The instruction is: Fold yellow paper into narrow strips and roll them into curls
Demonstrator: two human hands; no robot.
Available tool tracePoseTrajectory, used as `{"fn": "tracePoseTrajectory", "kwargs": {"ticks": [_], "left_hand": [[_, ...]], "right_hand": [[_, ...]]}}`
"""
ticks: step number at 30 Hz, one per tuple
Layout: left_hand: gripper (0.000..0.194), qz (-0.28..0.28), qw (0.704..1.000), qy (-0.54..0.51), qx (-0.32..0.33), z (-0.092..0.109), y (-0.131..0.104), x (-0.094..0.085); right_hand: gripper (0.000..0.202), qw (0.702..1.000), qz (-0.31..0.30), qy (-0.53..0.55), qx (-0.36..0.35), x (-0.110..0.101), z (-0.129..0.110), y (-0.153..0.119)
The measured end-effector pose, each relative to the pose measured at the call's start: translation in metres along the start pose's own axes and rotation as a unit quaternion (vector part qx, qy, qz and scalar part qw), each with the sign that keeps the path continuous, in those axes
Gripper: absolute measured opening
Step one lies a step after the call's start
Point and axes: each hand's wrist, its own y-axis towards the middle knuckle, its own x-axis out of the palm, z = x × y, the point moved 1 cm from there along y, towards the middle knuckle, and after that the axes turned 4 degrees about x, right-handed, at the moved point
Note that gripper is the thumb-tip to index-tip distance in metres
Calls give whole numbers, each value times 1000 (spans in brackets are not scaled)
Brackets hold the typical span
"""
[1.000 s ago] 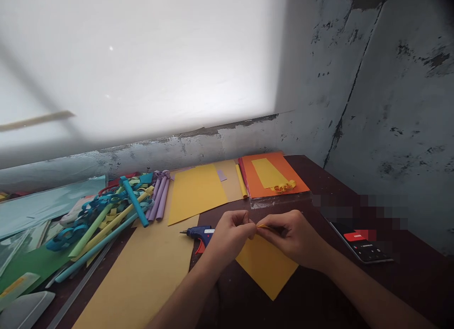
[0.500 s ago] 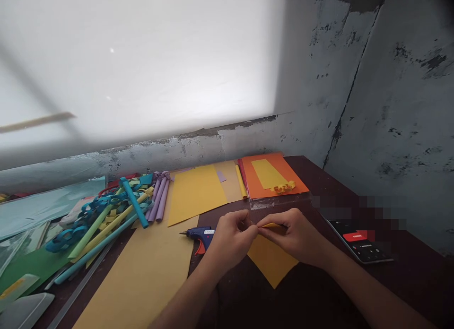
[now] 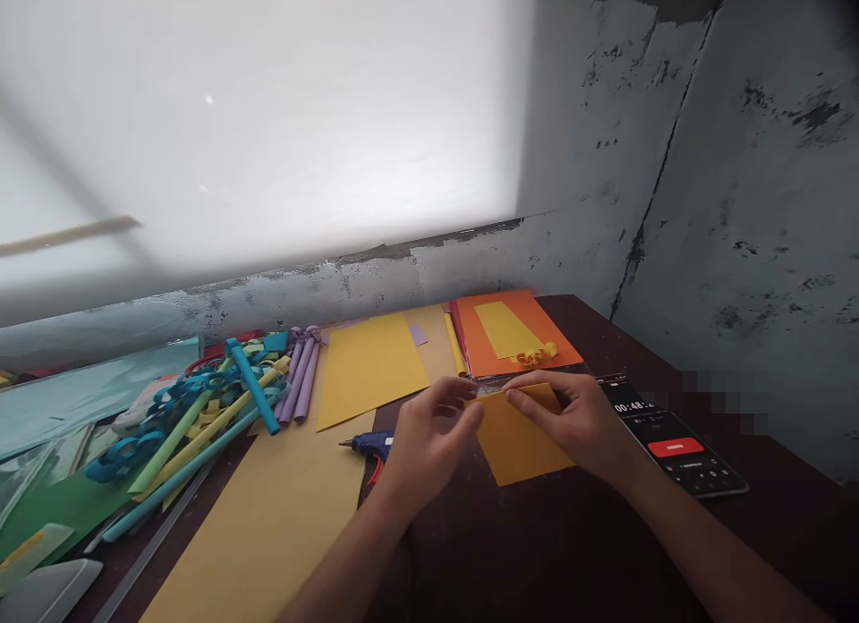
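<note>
A small orange-yellow sheet of paper (image 3: 520, 448) is held just over the dark table, tilted. My right hand (image 3: 581, 422) pinches it along its upper edge, thumb on the near face and fingers behind. By the sheet's upper left corner is my left hand (image 3: 433, 439), its thumb and curved fingers apart; whether a fingertip touches the corner I cannot tell. Partly behind my left hand lies a blue glue gun (image 3: 372, 442) with a red trigger, its nozzle pointing left.
A phone (image 3: 677, 448) lies on the right. Behind are a yellow sheet (image 3: 369, 368), an orange sheet (image 3: 550, 337) and yellow paper curls (image 3: 535, 354). Purple paper rolls (image 3: 307, 377), blue paper coils (image 3: 121, 453) and a large tan sheet (image 3: 268, 524) occupy the left.
The orange-yellow sheet has turned and lifted, showing more of its face. My left hand's fingers have spread from a pinch at its edge, and my right hand has shifted slightly right and up.
</note>
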Motion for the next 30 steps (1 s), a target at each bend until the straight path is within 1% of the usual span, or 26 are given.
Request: {"fn": "tracePoseTrajectory", "kwargs": {"ticks": [1,3,5,8,10,11,14,19,25,30], "left_hand": [[17,-1,1000,5,26,3,-2,3],[12,0,997,32,65,5,-6,8],[10,14,992,67,110,3,-8,10],[11,43,969,125,207,-2,-11,11],[13,47,951,158,262,-4,-12,12],[13,46,945,169,278,-5,-13,12],[13,41,937,186,294,-4,-14,13],[14,38,924,194,328,3,-14,13],[12,37,914,214,343,7,-15,13],[11,36,909,231,346,9,-15,13]], "right_hand": [[23,1000,-19,3,-4,3,-1,0],[20,999,-41,4,-21,7,-3,-1],[16,998,-33,-5,-52,8,-4,-2],[21,994,6,-25,-106,10,-4,-5],[24,991,8,-33,-126,13,-3,-7],[25,991,1,-32,-130,14,-3,-8],[31,992,-16,-28,-118,17,-2,-9],[32,996,-31,-9,-83,17,-2,-9],[25,998,-2,-18,-60,16,1,-6],[21,999,0,-16,-42,11,7,0]]}}
